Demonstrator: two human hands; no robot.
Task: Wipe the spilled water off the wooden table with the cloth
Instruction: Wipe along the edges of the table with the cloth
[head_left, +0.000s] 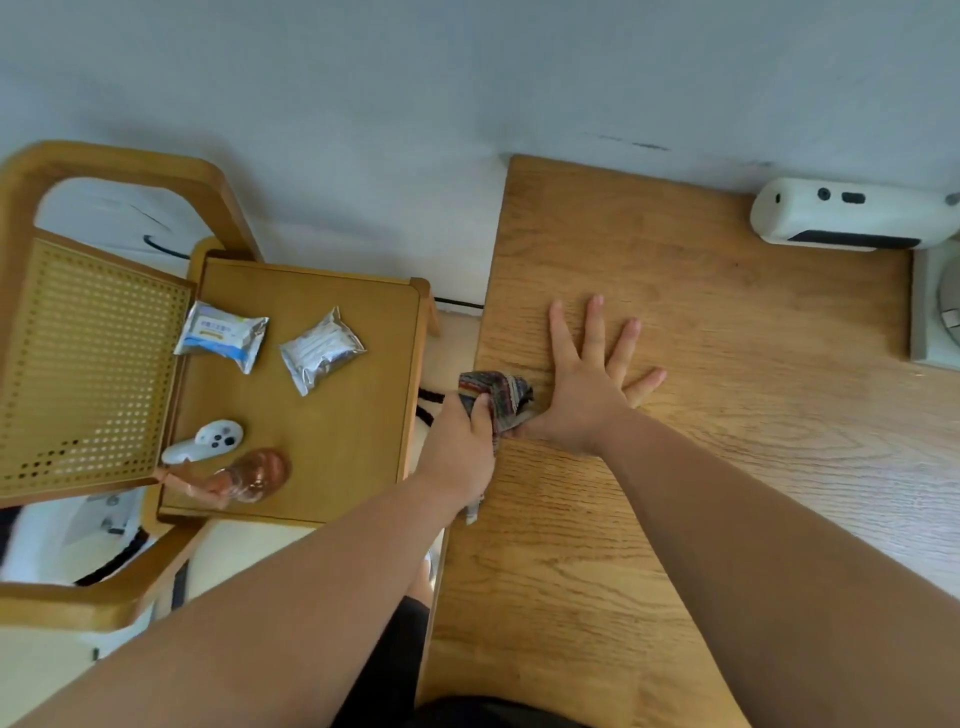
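Striped cloth (497, 397) — grey, red, blue bands — on a honey-brown, wavy-grained bench (701, 467); silver-and-blue packets (222, 335) on the tan chair (311, 415), white controller (205, 441) beside them.

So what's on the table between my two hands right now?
In the head view, only the bunched striped cloth: the left hand grips it at the wooden table edge, and it touches the flat, spread right hand.

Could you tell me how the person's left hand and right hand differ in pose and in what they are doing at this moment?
The left hand is closed around the bunched striped cloth at the wooden table's left edge; the right hand grips nothing. The left hand's fingers are curled, while the right hand's are spread and pressed flat on the wood. The left hand sits at the edge, the right farther in. Both are bare and reach from outstretched arms.
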